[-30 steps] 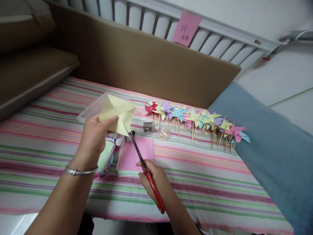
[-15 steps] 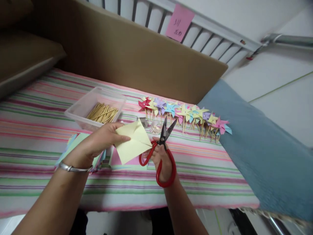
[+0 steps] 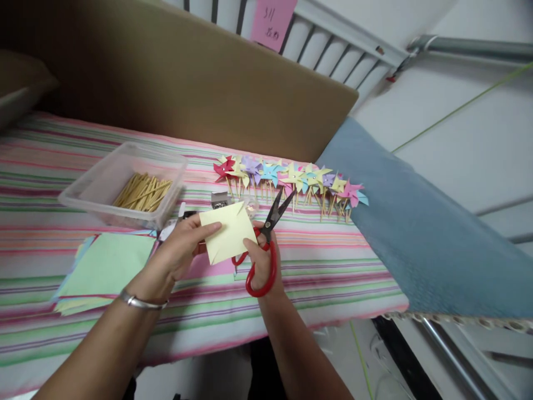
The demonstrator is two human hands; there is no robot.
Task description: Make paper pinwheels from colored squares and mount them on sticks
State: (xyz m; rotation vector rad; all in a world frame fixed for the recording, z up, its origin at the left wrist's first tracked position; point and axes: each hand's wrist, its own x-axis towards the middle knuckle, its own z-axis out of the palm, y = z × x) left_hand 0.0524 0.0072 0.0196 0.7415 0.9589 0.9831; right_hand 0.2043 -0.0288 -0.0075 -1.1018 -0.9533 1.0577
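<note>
The left hand (image 3: 179,247) pinches the sheet of yellow paper (image 3: 229,230) by its left edge, with the thumb lying on top and the fingers passing below. The right hand (image 3: 262,258) presses its thumb on the right edge of the same sheet, while it also carries the scissors (image 3: 267,228), whose dark blades stand apart and point away from the person. The sheet is held above the table (image 3: 325,294), which is covered with striped cloth. It is pale, nearly square, almost flat and a little turned. A short line goes inward at its upper right corner, and another one near the lower left corner; whether these are cuts or creases, I cannot tell.

The fingers under the sheet are hidden, and one red handle loop is partly covered. Pink paper (image 3: 210,268) shows only in part under the hands. Just beyond the sheet, a small box (image 3: 219,201) and a clear round container (image 3: 252,206) are partly hidden, the contents of the second hard to recognise. Further out, the pinwheels (image 3: 293,178) overlap in a row, so their number is difficult to count. At the top, a pink note (image 3: 272,25) is cut off by the picture border.
</note>
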